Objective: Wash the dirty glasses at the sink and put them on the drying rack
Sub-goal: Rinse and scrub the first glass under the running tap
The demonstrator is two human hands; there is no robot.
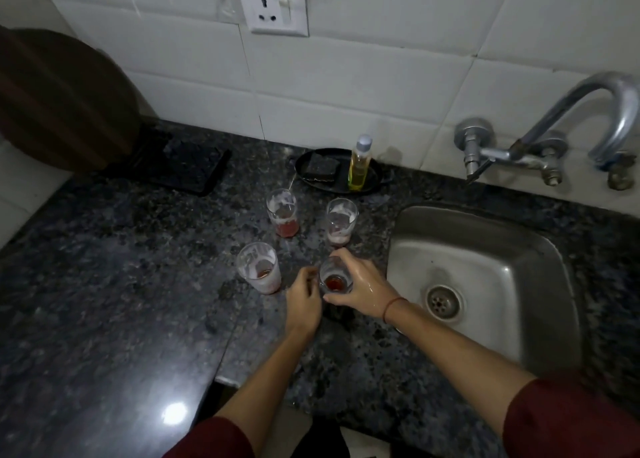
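Right hand [360,284]: fingers wrapped round tumbler [334,281] holding red dregs
Left hand [304,302]: curled beside tumbler, grip cannot be told
Foamy glass [259,267]: just left, on countertop [138,284]

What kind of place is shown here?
Most likely a home kitchen: a steel sink with a wall tap, a soap bottle beside a scrub pad, and dirty glasses on a stone counter.

**Dim kitchen, soft picture**

It is dark in here. The white wall tiles [363,77] look grey. One bright spot of light shines on the dark table [104,319] near the bottom left. The tap [588,118] gleams a little. The brown board [59,101] at the left is smeared. Straight lines bend near the edges.
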